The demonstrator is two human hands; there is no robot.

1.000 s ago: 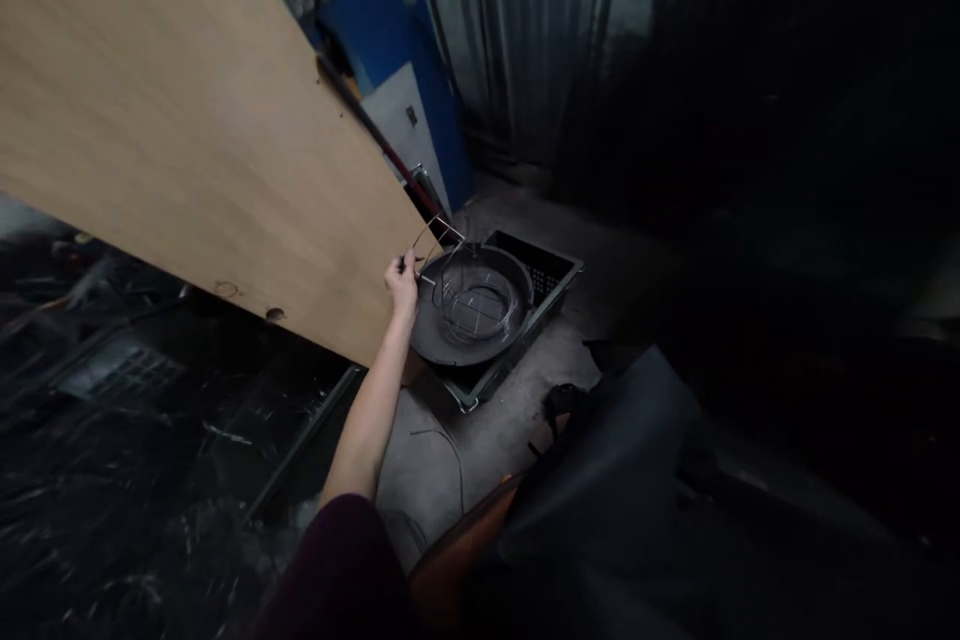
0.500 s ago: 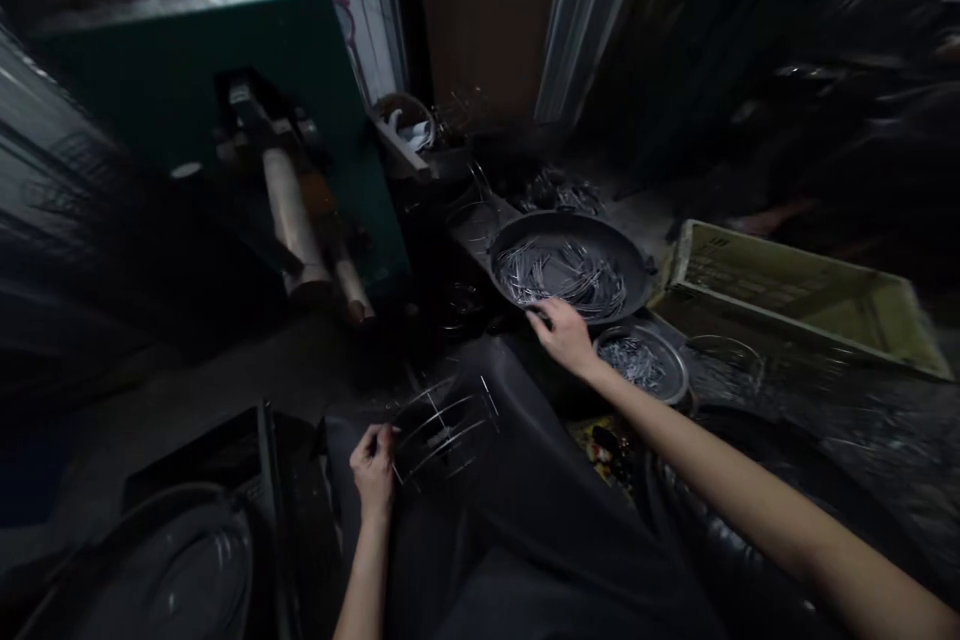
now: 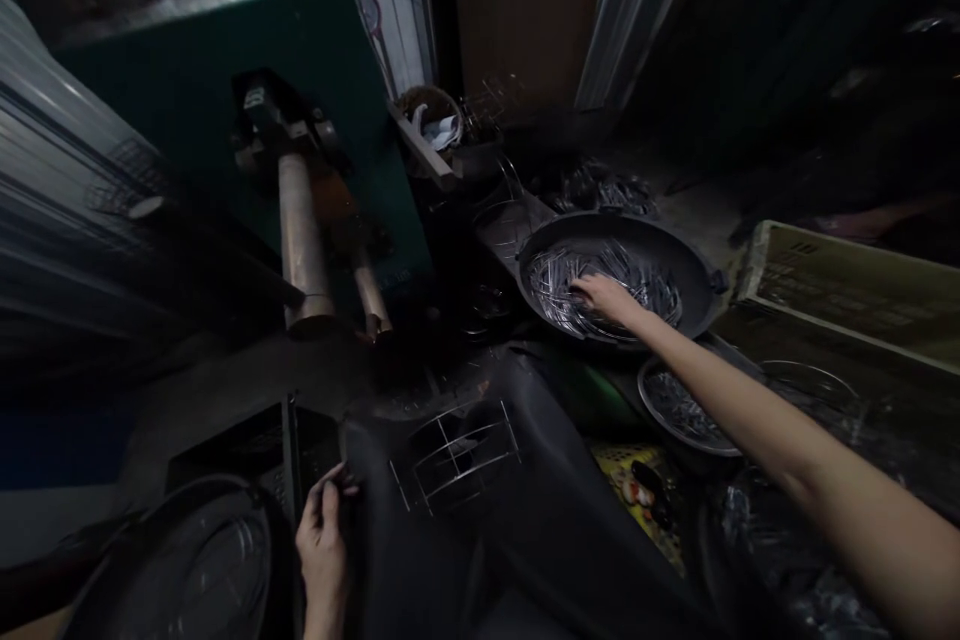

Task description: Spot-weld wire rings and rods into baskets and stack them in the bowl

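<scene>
My right hand [image 3: 606, 300] reaches into a round dark pan [image 3: 694, 265] of loose, curved metal wires [image 3: 559, 280]. Its fingers are drawn together on the wires; what they pinch, if anything, is hidden. A small welded wire frame [image 3: 469, 467], long curved wires joined by short cross wires, lies on the dark cloth [image 3: 540, 520] over my lap. Left of that frame, apart from it, my left hand [image 3: 324, 530] hovers by the cloth's edge. Its thumb and fingers are a little apart, with nothing visible between them.
A green machine [image 3: 375, 120] with thick metal electrode arms [image 3: 304, 230] stands ahead on the left. Beside the pan are a smaller bowl [image 3: 679, 415] of metal pieces and a yellow-green crate [image 3: 862, 295]. A round black tub [image 3: 202, 560] sits at lower left, a yellow basket [image 3: 611, 465] at my right.
My right hand has moved from the pan's near rim in among the wires. My left hand has left the wire frame and drawn back leftward. The view has shifted slightly.
</scene>
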